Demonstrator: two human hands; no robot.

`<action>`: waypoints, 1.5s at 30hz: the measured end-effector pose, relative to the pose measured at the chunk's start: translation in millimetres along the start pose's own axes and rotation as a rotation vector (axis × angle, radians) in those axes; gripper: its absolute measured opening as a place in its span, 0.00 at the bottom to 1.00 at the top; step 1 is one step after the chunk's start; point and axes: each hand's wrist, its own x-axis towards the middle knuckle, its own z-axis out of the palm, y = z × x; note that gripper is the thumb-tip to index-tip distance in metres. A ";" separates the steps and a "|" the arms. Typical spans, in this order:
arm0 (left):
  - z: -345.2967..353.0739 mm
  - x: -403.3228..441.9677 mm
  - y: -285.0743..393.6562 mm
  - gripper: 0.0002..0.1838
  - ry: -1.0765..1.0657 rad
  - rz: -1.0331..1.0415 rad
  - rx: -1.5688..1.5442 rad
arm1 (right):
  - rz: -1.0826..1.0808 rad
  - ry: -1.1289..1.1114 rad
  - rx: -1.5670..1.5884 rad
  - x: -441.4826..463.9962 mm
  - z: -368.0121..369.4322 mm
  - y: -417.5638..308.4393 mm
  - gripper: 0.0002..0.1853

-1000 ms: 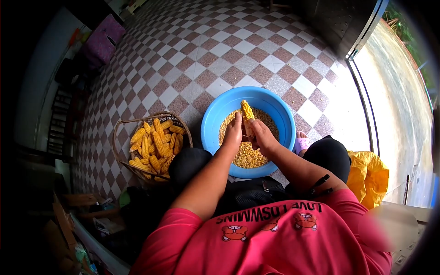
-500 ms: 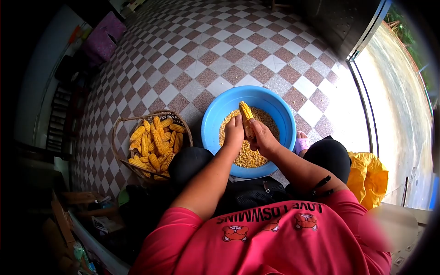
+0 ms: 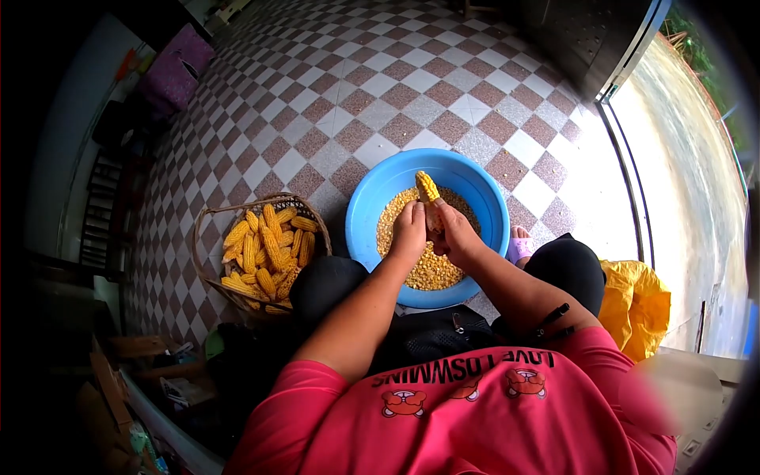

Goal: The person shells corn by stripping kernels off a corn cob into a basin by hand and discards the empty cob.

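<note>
Over a blue basin (image 3: 366, 186), both my hands grip one corn cob (image 3: 427, 187). Its far end still carries yellow kernels; the part between my hands looks bare and pale. My left hand (image 3: 408, 229) is wrapped around the cob's left side. From the right, my right hand (image 3: 457, 232) closes on it with the thumb against the kernels. Loose corn kernels (image 3: 431, 271) cover the basin's bottom below my hands. The undersides of my fingers are hidden.
A woven basket (image 3: 207, 265) with a handle, heaped with corn cobs (image 3: 269, 249), stands left of my knee. To the right are a foot in a purple sandal (image 3: 520, 248) and a yellow sack (image 3: 636, 305). A doorway sill (image 3: 625, 182) lies beyond on the checkered floor.
The cob has turned slightly in my hands, and more of its bare part shows near my thumbs. Both hands stay closed on it above the basin.
</note>
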 end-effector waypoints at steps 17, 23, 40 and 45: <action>1.4 5.3 -13.5 0.20 -0.090 -0.181 -0.257 | -0.021 0.011 -0.092 -1.4 1.3 -3.3 0.18; -14.0 0.6 21.7 0.23 -0.075 -0.461 -0.560 | -0.043 -0.016 -0.186 -2.1 1.9 -7.5 0.20; -14.4 6.1 39.1 0.32 0.117 -0.654 -0.911 | -0.307 0.066 -0.580 2.3 18.5 22.7 0.31; -7.7 7.0 33.6 0.31 0.161 -0.650 -0.946 | -0.264 0.215 -0.506 16.6 8.1 44.7 0.33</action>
